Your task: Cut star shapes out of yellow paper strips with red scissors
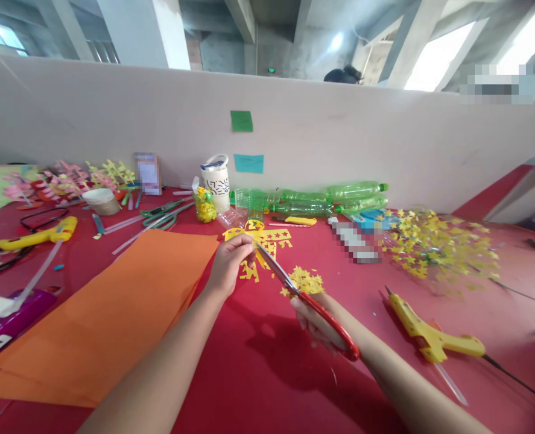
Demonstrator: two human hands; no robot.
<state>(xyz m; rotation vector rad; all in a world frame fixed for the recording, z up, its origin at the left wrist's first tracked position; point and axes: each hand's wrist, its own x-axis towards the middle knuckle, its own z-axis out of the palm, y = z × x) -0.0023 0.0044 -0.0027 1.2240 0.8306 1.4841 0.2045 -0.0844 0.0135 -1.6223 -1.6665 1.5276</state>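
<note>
My right hand [319, 316] is closed round the handles of red scissors [333, 325], whose blades point up and left to my left hand. The fingers of my left hand [233, 262] are pinched at the blade tips, on a small piece of yellow paper that they mostly hide. Behind and beneath them lie yellow paper scraps [278, 235] with star shapes and cut-outs. A heap of small yellow stars [307, 280] rests just beyond my right hand.
Orange sheets [126, 301] lie at left. Yellow glue guns [430, 331] [63, 230] lie on both sides. Green bottles [303, 208] line the partition [303, 132], near a white cup [215, 184]. A yellow star bunch [430, 244] is at right.
</note>
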